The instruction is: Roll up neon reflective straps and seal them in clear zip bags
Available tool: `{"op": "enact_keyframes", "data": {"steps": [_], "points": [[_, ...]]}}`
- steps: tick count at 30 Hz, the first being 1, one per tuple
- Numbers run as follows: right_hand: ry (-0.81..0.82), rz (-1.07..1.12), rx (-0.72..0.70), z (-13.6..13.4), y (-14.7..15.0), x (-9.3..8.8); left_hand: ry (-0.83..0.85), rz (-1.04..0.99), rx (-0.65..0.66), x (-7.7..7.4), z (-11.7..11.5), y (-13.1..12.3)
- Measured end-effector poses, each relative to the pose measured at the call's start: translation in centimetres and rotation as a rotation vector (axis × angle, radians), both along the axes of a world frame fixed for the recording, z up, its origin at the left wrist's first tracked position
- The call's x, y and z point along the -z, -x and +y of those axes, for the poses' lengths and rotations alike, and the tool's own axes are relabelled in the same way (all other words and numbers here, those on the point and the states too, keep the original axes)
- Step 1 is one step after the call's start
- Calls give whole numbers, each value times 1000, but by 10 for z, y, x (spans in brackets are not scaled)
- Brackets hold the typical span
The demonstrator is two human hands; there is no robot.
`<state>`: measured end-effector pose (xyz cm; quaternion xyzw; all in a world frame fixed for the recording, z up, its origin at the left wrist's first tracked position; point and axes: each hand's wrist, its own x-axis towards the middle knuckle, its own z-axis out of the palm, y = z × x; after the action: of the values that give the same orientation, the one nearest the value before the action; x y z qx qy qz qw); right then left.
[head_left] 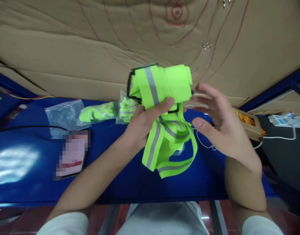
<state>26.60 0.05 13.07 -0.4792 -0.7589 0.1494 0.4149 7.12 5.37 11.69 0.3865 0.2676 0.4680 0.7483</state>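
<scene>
My left hand [147,120] is wrapped round a bundle of neon yellow-green strap [174,81] with grey reflective stripes, thumb in front. Black buckles or edging show at the bundle's left end and beneath it. Loose loops of the same strap hang below the hand, above the blue table [130,173]. My right hand [216,120] is just right of the bundle, fingers spread and bent, holding nothing visible.
Bagged yellow-green straps [101,112] lie at the back left beside a clear plastic bag [66,114]. A phone [73,153] rests on the left. Behind my right hand are a cardboard box [250,125] and white cables. A cardboard panel [91,49] stands behind.
</scene>
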Motion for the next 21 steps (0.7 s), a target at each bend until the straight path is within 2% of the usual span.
{"op": "enact_keyframes", "data": {"steps": [3, 7, 10, 15, 18, 21], "points": [[148, -37, 15, 6, 12, 15, -97, -65, -105, -2, 3, 1], [207, -29, 84, 21, 19, 30, -77, -80, -154, 2, 8, 1], [307, 178, 50, 34, 20, 38, -48, -109, -118, 5, 14, 1], [593, 646, -68, 49, 21, 48, -7, -167, 16, 10, 25, 2], [719, 831, -132, 51, 16, 47, 26, -157, -46, 11, 32, 1], [865, 889, -226, 49, 10, 44, 15, -137, -163, 11, 38, 1]]}}
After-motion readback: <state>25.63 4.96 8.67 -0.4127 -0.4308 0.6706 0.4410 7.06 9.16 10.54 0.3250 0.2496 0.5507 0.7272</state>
